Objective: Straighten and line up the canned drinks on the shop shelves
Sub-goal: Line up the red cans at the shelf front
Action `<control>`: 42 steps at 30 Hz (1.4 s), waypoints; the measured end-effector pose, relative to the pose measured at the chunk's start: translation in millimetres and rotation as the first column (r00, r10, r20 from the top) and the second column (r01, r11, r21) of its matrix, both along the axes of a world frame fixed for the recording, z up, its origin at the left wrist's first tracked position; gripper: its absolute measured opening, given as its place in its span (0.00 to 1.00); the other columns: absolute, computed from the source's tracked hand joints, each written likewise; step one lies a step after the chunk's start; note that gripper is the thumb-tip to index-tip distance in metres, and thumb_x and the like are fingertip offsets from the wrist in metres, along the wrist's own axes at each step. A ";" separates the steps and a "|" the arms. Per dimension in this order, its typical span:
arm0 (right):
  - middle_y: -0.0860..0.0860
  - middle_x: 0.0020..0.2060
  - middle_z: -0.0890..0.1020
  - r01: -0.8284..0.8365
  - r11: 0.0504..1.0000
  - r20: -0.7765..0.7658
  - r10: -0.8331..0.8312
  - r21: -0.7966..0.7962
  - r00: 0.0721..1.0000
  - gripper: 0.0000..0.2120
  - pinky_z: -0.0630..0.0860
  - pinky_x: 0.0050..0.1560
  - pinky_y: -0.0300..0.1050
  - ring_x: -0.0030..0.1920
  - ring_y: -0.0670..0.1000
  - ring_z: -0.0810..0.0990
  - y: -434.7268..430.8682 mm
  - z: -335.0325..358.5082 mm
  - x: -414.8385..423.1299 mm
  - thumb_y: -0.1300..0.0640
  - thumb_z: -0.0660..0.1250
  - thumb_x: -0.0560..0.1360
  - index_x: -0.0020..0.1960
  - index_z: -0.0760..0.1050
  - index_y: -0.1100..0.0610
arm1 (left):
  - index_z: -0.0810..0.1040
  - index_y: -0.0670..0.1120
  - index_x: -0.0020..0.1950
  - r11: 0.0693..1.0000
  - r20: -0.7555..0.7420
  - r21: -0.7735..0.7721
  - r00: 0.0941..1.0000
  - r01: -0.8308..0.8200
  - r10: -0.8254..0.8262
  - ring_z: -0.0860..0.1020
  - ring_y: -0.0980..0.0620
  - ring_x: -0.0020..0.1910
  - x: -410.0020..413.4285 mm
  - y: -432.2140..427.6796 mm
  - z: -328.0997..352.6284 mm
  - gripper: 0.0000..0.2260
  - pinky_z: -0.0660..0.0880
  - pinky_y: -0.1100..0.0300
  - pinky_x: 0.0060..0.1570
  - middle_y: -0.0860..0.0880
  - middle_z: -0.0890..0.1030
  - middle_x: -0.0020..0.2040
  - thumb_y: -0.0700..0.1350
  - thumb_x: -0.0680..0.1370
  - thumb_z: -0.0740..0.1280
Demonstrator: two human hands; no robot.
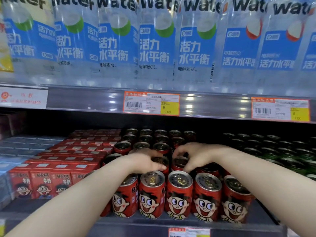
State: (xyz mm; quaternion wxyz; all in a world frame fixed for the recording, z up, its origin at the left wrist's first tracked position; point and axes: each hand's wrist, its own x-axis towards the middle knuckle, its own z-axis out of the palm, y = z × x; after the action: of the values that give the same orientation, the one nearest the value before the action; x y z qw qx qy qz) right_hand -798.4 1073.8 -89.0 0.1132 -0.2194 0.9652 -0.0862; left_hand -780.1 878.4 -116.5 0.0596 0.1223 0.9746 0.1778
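Red cans with a cartoon face stand in rows on the lower shelf [188, 221]; the front row [178, 195] sits near the shelf edge, labels facing out. Both my hands reach over that row into the second row. My left hand [145, 161] curls around a red can [159, 160] there, thumb toward me. My right hand [193, 154] grips the neighbouring red can [179, 162] from above with bent fingers. More red cans [142, 144] stand behind, toward the dark back of the shelf.
Red drink cartons [51, 180] fill the shelf left of the cans, blue-grey packs [20, 147] further left. Green cans [282, 151] stand to the right. The upper shelf rail [85, 100] with price tags hangs low overhead, carrying large water bottles [153, 43].
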 end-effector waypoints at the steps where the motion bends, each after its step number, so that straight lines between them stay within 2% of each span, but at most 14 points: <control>1: 0.46 0.67 0.68 -0.003 1.000 0.041 0.004 -0.024 0.999 0.30 0.69 0.59 0.39 0.65 0.48 0.70 2.3 2.1 0.3 0.51 0.73 0.69 0.68 0.66 0.45 | 0.66 0.59 0.70 1.000 0.007 0.004 1.000 0.001 -0.002 0.66 0.50 0.70 0.2 -0.9 0.1 0.25 0.65 0.59 0.66 0.52 0.65 0.73 0.62 0.74 0.64; 4: 0.48 0.64 0.73 0.019 0.995 0.013 -0.017 -0.094 1.000 0.24 0.71 0.63 0.42 0.62 0.48 0.73 18.6 11.7 0.5 0.51 0.71 0.71 0.66 0.70 0.48 | 0.67 0.58 0.69 1.000 0.047 0.020 0.999 -0.005 0.004 0.67 0.49 0.68 -0.4 0.6 2.5 0.25 0.66 0.57 0.65 0.51 0.66 0.72 0.64 0.74 0.62; 6: 0.47 0.56 0.77 0.078 0.997 -0.102 -0.078 0.002 0.992 0.20 0.72 0.58 0.41 0.56 0.47 0.75 36.4 18.7 0.0 0.49 0.70 0.71 0.62 0.73 0.50 | 0.68 0.56 0.69 1.000 -0.001 0.004 1.000 -0.021 0.021 0.68 0.49 0.68 -2.9 8.1 4.5 0.26 0.67 0.57 0.64 0.51 0.67 0.71 0.65 0.74 0.60; 8: 0.46 0.52 0.77 0.153 0.980 -0.090 -0.143 0.129 0.986 0.23 0.74 0.54 0.40 0.52 0.47 0.77 50.5 20.8 2.3 0.43 0.70 0.70 0.62 0.73 0.51 | 0.68 0.55 0.69 0.999 -0.104 -0.031 0.995 -0.012 0.009 0.68 0.49 0.68 -6.6 20.7 4.3 0.26 0.67 0.58 0.64 0.50 0.67 0.71 0.65 0.74 0.60; 11: 0.49 0.59 0.77 0.212 0.962 -0.017 -0.212 0.172 0.977 0.29 0.75 0.55 0.42 0.55 0.50 0.78 56.8 12.3 5.7 0.38 0.69 0.69 0.64 0.72 0.51 | 0.64 0.55 0.72 0.997 -0.115 -0.029 0.991 0.067 -0.070 0.64 0.48 0.71 -9.2 43.9 1.4 0.28 0.63 0.57 0.69 0.50 0.64 0.74 0.63 0.74 0.62; 15: 0.50 0.63 0.75 0.215 0.973 -0.049 -0.212 0.079 0.976 0.31 0.74 0.60 0.42 0.60 0.51 0.76 53.2 -0.1 5.4 0.39 0.69 0.69 0.67 0.70 0.54 | 0.65 0.54 0.72 0.990 -0.003 -0.056 0.991 0.130 -0.130 0.63 0.49 0.72 -12.4 58.5 0.3 0.27 0.63 0.57 0.69 0.49 0.64 0.74 0.60 0.74 0.64; 19: 0.50 0.59 0.78 0.234 0.970 -0.011 -0.235 -0.073 0.972 0.23 0.76 0.56 0.43 0.49 0.48 0.80 71.5 10.0 8.2 0.45 0.68 0.73 0.65 0.72 0.52 | 0.67 0.54 0.71 0.989 0.035 -0.012 0.988 0.150 -0.150 0.65 0.49 0.70 -12.1 57.2 4.3 0.25 0.64 0.59 0.67 0.50 0.65 0.73 0.58 0.75 0.65; 22: 0.48 0.55 0.77 0.279 0.960 -0.175 -0.276 -0.005 0.945 0.20 0.70 0.49 0.38 0.51 0.46 0.73 99.6 22.6 7.2 0.47 0.68 0.73 0.62 0.73 0.52 | 0.67 0.55 0.70 0.992 0.010 -0.016 0.992 0.129 -0.129 0.67 0.49 0.68 -12.5 61.3 4.2 0.25 0.66 0.59 0.64 0.50 0.66 0.72 0.61 0.75 0.63; 24: 0.47 0.55 0.76 0.321 0.940 -0.154 -0.302 0.114 0.941 0.24 0.71 0.48 0.38 0.51 0.47 0.73 109.2 18.4 7.7 0.44 0.68 0.72 0.64 0.72 0.52 | 0.65 0.55 0.71 0.991 -0.017 -0.001 0.991 0.135 -0.135 0.66 0.49 0.69 -13.3 68.3 3.5 0.26 0.65 0.59 0.63 0.50 0.65 0.72 0.62 0.75 0.61; 27: 0.49 0.63 0.74 0.329 0.925 -0.121 -0.311 0.188 0.943 0.27 0.72 0.59 0.42 0.60 0.50 0.74 111.7 2.5 5.6 0.40 0.66 0.72 0.67 0.70 0.50 | 0.60 0.56 0.74 0.971 -0.042 0.016 0.971 0.237 -0.236 0.59 0.49 0.73 -12.6 81.3 1.1 0.26 0.59 0.58 0.69 0.50 0.58 0.76 0.59 0.77 0.60; 31: 0.48 0.64 0.74 0.285 0.951 -0.052 -0.280 0.120 0.958 0.29 0.71 0.61 0.42 0.62 0.50 0.73 114.0 8.2 10.7 0.42 0.69 0.71 0.68 0.68 0.50 | 0.62 0.57 0.73 0.946 0.006 -0.051 0.947 0.320 -0.320 0.59 0.49 0.74 -15.5 89.2 -5.8 0.22 0.57 0.57 0.71 0.50 0.61 0.75 0.56 0.79 0.59; 34: 0.47 0.60 0.76 0.257 0.957 0.022 -0.262 0.132 0.965 0.25 0.72 0.61 0.43 0.61 0.49 0.74 116.7 13.5 11.3 0.43 0.69 0.71 0.65 0.71 0.49 | 0.65 0.56 0.71 0.949 -0.012 -0.019 0.949 0.313 -0.314 0.60 0.50 0.73 -17.3 88.6 -9.1 0.20 0.57 0.60 0.69 0.50 0.62 0.74 0.55 0.79 0.58; 38: 0.46 0.55 0.77 0.262 0.965 -0.145 -0.263 -0.024 0.954 0.16 0.71 0.57 0.41 0.55 0.48 0.75 111.5 14.1 -1.8 0.42 0.65 0.74 0.57 0.76 0.50 | 0.69 0.53 0.70 0.967 -0.149 0.076 0.962 0.241 -0.228 0.64 0.51 0.70 -17.2 80.8 -6.1 0.18 0.58 0.66 0.65 0.50 0.65 0.72 0.52 0.79 0.60; 42: 0.49 0.64 0.72 0.217 0.976 -0.230 -0.213 -0.009 0.950 0.23 0.69 0.59 0.41 0.62 0.50 0.72 86.6 4.0 -23.7 0.44 0.65 0.74 0.66 0.70 0.51 | 0.73 0.53 0.66 0.995 -0.286 0.095 0.958 0.013 0.015 0.70 0.50 0.66 -27.0 36.9 0.9 0.16 0.66 0.62 0.64 0.50 0.73 0.67 0.52 0.78 0.62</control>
State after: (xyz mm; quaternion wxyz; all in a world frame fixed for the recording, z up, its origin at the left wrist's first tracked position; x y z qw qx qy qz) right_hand -822.1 1160.4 -85.0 -0.0074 -0.1206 0.9906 -0.0640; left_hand -807.0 915.4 -115.7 -0.0882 0.1490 0.9633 0.2049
